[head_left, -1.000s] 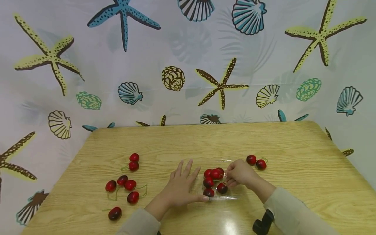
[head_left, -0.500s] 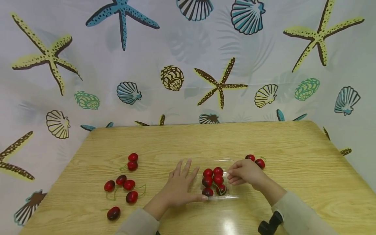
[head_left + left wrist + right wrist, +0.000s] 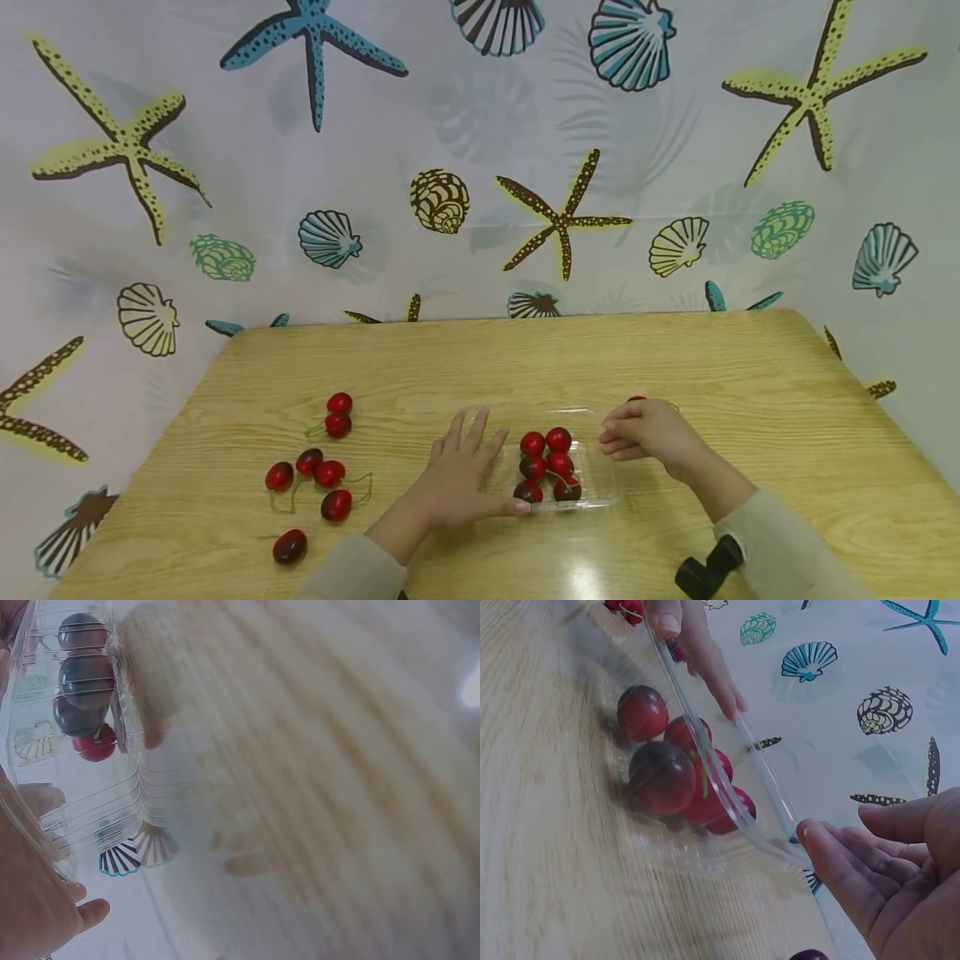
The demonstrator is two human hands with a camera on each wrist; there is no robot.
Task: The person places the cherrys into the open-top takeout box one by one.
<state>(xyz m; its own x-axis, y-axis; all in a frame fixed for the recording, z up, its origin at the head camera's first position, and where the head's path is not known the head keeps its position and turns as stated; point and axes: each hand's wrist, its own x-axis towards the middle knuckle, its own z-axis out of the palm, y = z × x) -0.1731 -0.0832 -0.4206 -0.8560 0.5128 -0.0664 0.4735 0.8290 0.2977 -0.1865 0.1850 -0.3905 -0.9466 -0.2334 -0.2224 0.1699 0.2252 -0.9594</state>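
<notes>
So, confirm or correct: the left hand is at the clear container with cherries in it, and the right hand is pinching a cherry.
Correction: the right hand is empty, not pinching a cherry, as the right wrist view shows. The left hand is at the clear container with cherries in it.

Pale yellow-brown wood grain across the table (image 3: 480,358). Red shading to near-black on round, glossy cherries (image 3: 336,506) toward its left edge and in the colourless plastic tray (image 3: 597,477); green on thin stems (image 3: 704,784). Past the far edge, white on cloth (image 3: 480,117) printed with dotted starfish (image 3: 561,221) and patterned shells (image 3: 328,238) (blue, yellow, green, brown).
</notes>
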